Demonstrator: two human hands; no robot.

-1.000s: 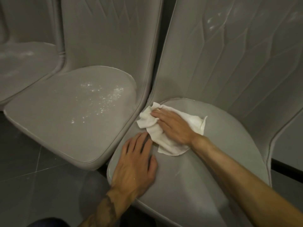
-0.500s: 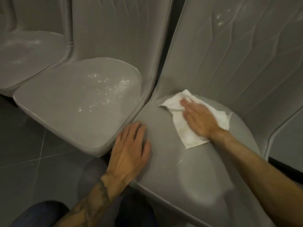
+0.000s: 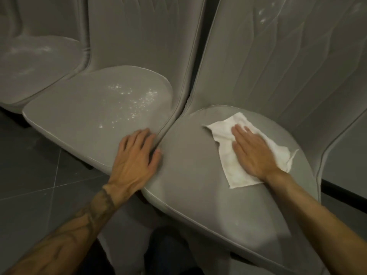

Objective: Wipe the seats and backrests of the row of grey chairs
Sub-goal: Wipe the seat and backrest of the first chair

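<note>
a crumpled white cloth [image 3: 234,155] is pressed flat by the right hand [image 3: 253,153], palm down and fingers extended, against the rounded seat of the right grey upholstered chair [image 3: 198,185]. the left hand [image 3: 135,159] is laid open with fingers spread across the seam where that seat meets the middle grey chair seat [image 3: 79,120], which is speckled with white droplets [image 3: 131,102].
</note>
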